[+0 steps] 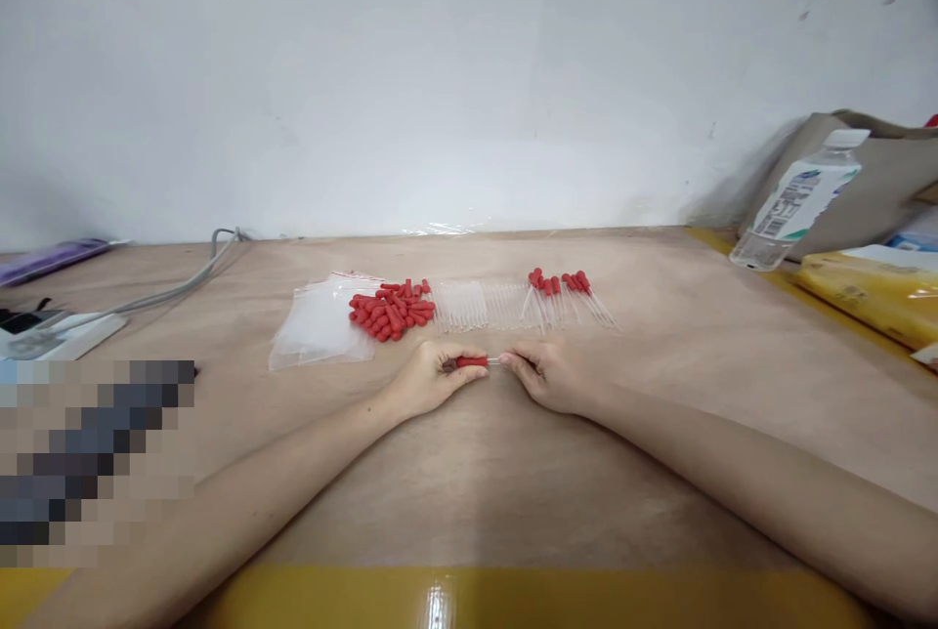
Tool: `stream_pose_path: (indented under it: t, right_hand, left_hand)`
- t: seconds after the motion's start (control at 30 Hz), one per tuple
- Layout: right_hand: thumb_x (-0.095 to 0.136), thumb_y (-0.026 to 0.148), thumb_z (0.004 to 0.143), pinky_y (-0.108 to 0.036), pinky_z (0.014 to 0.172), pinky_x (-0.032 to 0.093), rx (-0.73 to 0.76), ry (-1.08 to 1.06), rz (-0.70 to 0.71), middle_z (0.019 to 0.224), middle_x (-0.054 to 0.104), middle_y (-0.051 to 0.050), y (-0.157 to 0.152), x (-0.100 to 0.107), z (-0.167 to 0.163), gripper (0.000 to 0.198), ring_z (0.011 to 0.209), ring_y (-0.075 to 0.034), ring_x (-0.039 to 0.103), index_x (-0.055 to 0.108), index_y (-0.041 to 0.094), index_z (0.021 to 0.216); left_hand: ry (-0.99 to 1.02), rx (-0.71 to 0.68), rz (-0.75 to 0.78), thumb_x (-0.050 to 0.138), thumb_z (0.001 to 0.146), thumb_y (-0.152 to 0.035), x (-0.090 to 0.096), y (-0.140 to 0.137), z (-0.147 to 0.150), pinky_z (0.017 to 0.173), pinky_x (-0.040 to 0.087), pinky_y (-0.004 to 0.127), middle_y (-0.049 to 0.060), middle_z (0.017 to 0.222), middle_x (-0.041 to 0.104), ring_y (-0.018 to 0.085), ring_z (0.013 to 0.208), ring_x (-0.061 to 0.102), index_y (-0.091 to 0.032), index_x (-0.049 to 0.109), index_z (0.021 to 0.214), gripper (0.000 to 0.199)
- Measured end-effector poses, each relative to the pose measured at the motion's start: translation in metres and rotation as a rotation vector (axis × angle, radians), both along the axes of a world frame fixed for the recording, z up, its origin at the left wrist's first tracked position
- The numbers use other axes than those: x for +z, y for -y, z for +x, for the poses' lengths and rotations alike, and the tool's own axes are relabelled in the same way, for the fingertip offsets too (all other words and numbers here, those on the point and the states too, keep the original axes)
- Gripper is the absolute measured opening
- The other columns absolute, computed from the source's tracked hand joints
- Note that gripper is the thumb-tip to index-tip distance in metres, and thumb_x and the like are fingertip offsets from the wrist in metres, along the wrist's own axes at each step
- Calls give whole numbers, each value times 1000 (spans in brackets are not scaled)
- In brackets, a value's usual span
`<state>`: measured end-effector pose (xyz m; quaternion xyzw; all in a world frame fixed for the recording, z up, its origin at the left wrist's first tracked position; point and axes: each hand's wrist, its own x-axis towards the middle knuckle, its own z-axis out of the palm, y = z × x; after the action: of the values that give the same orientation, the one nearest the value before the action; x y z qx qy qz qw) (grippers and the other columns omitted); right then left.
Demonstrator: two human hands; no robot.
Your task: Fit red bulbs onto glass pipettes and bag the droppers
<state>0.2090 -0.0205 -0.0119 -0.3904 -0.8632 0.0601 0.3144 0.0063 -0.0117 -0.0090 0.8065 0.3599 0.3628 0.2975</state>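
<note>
My left hand pinches a red rubber bulb between thumb and fingers. Opposite it, my right hand grips a thin clear dropper tube, whose left end meets the bulb's mouth; how deep it sits I cannot tell. Beyond my left hand lies a heap of loose red bulbs. Bare clear tubes lie in a row to the right of that heap. Past my right hand, several tubes with red bulbs on their ends, finished droppers in form, lie side by side.
Clear plastic bags lie left of the bulb heap. A grey cable runs along the left. At right, a plastic bottle leans on a grey-brown bag, behind a yellow packet. Yellow tape lines the table's front edge.
</note>
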Motion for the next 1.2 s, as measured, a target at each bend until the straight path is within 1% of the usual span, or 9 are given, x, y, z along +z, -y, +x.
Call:
stream_pose_path:
  t: [0.27,0.37,0.5,0.57,0.6,0.67,0.77,1.0,1.2]
  right_hand:
    - [38,28,89,-23,52,32,26,130,-72,60,57,-2,1,15,1,29,54,-11,47,54,17,67]
    - [43,23,85,-23,52,33,51,208,-68,62,59,-3,0,26,7,24,55,-12,49,56,17,65]
    - [48,26,80,-22,45,32,-5,128,-266,57,61,-1,-17,39,30,22,48,-11,49,59,18,63]
    - [48,35,80,-23,47,35,-144,-19,-346,60,63,-2,-33,42,47,27,52,-12,52,61,18,63]
    - [48,40,78,-23,47,34,-291,-88,-356,59,62,-3,-40,42,56,30,51,-12,52,61,18,63]
    - [49,48,75,-24,46,32,-578,-140,-284,54,59,-3,-53,39,72,36,49,-13,49,60,17,59]
    - [52,49,71,-26,48,30,-800,-87,-235,56,60,-4,-64,29,88,34,54,-16,51,61,18,60]
    - [48,43,72,-27,53,31,-902,121,-168,68,64,-7,-69,9,87,30,67,-22,56,65,20,65]
    - [44,50,72,-27,51,31,-939,117,-267,64,62,-7,-69,9,81,37,64,-22,56,60,20,56]
  left_hand:
    - [-4,-2,-2,62,75,-25,-1,-4,-1,74,54,29,6,89,70,17,80,66,-15,67,92,20]
    - [-27,19,49,62,75,-24,-2,-6,-3,72,54,29,7,94,67,16,79,65,-15,62,104,30]
    - [-12,78,86,64,73,-23,-3,-10,-6,63,54,25,7,97,61,11,69,61,-16,50,118,48]
    - [-71,88,98,62,74,-22,-1,-10,-6,59,51,23,5,89,60,10,66,58,-16,56,109,36]
    - [-116,84,108,61,75,-22,1,-9,-6,58,50,22,4,84,60,10,65,57,-16,60,101,26]
    - [-201,69,127,58,78,-22,4,-7,-5,56,46,21,2,75,58,10,64,54,-15,64,84,11]
    - [-245,59,137,59,77,-23,8,-5,-3,52,42,20,1,68,55,10,59,50,-14,62,69,12]
    - [-240,44,172,61,75,-27,8,-4,-1,50,38,19,0,66,53,8,56,46,-14,57,65,17]
    - [-260,40,183,60,76,-27,8,-4,-2,51,38,19,0,67,53,9,57,47,-14,58,66,16]
